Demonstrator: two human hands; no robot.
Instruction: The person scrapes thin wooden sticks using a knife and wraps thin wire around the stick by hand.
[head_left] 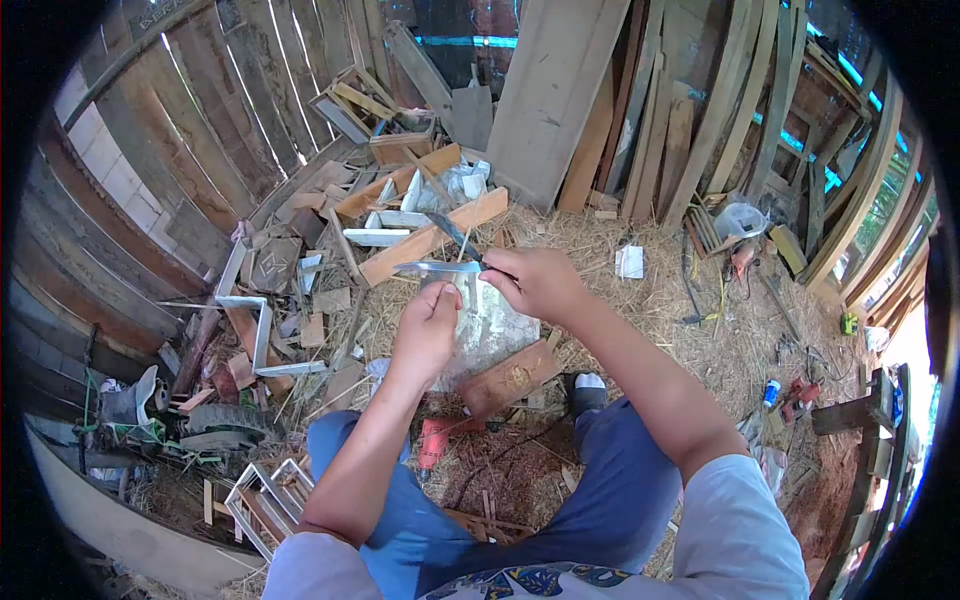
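Observation:
A shiny blade (435, 267) points left from my right hand (532, 283), whose fingers are wrapped round its handle end. A second dark, curved blade (447, 229) rises up and left from the same hand. My left hand (430, 318) is closed just below the shiny blade, thumb up near its edge; what it holds, if anything, is too small to make out. Beneath both hands lies a pale, worn board (492, 325), with a brown wood block (511, 379) at its lower edge.
A red power tool (434, 443) lies on the straw floor between my legs. Scrap wood and a zigzag white frame (262, 335) are at left. Long planks (550, 100) lean on the back wall. A blue can (771, 393) and red tool (800, 398) are at right.

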